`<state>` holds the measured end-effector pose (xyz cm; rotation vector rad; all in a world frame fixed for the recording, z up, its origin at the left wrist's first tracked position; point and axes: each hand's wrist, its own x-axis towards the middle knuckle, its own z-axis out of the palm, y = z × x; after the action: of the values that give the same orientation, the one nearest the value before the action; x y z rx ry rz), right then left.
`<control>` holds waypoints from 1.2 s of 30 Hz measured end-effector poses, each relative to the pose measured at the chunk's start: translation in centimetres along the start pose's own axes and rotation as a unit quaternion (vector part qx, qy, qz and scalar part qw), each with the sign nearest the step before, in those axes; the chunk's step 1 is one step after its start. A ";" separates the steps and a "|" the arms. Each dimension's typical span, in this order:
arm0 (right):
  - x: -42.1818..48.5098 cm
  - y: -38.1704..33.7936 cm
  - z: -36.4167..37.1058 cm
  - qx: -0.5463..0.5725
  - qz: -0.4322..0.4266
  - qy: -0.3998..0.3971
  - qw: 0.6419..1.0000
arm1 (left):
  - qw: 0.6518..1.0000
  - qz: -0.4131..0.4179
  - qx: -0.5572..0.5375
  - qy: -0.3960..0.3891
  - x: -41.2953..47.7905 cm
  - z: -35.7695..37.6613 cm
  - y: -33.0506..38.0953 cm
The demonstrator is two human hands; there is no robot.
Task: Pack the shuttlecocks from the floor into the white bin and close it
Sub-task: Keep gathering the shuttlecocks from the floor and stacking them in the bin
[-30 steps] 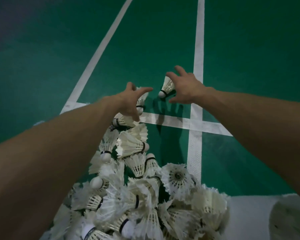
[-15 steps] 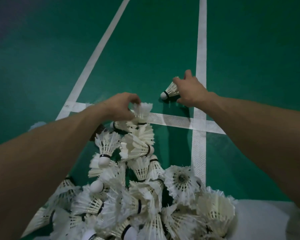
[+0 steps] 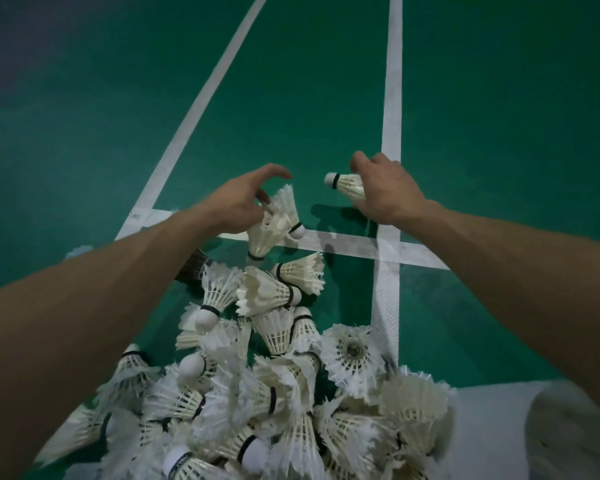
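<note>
A heap of several white feather shuttlecocks (image 3: 278,393) lies on the green court floor, running from the bottom of the view up to the white line. My left hand (image 3: 236,206) pinches two shuttlecocks (image 3: 274,225) at the far end of the heap, its index finger stretched out above them. My right hand (image 3: 385,192) grips one shuttlecock (image 3: 345,183) by its feathers, cork pointing left, lifted off the floor. The white bin is not clearly in view.
White court lines (image 3: 392,98) cross the green floor (image 3: 499,133) and meet in a T just under my right hand. A pale grey-white surface (image 3: 520,434) fills the bottom right corner. A small pale object (image 3: 78,251) lies left of my left forearm.
My right hand closed on the lone shuttlecock and lifted it off the floor. My left hand took hold of shuttlecocks at the heap's far end and raised them slightly.
</note>
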<state>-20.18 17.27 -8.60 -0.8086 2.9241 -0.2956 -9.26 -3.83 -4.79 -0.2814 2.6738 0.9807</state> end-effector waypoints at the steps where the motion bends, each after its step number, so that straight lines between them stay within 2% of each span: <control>1: -0.4 0.0 -0.8 0.023 0.004 0.001 1.000 | 1.000 0.007 0.002 0.001 -0.1 -0.1 0.6; 6: -3.8 1.4 -5.6 0.064 -0.022 0.005 0.998 | 1.000 0.010 0.018 0.004 -1.3 0.4 4.7; 11: -9.2 3.0 -11.0 0.079 -0.013 0.023 0.997 | 0.997 0.060 -0.033 0.039 -4.0 0.1 8.8; 17: -17.3 4.6 -17.0 0.071 -0.001 0.045 0.996 | 0.982 0.120 -0.145 -0.013 -9.6 0.0 15.1; 22: -24.4 5.8 -19.7 0.070 0.053 0.050 0.995 | 0.966 0.181 -0.180 -0.041 -13.8 1.4 19.8; 26: -29.9 6.8 -20.2 0.061 0.069 0.037 0.995 | 0.952 0.195 -0.219 -0.089 -16.2 4.3 22.9; 31: -36.2 8.2 -18.8 0.049 0.087 -0.013 0.995 | 0.953 0.225 -0.148 -0.141 -19.0 8.5 24.4; 36: -40.8 9.0 -15.9 0.050 0.112 -0.062 0.991 | 0.959 0.224 -0.076 -0.156 -21.0 10.7 24.6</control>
<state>8.00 48.52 6.61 -0.4618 2.8224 -0.3567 5.81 23.44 9.02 0.4391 2.4148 1.2404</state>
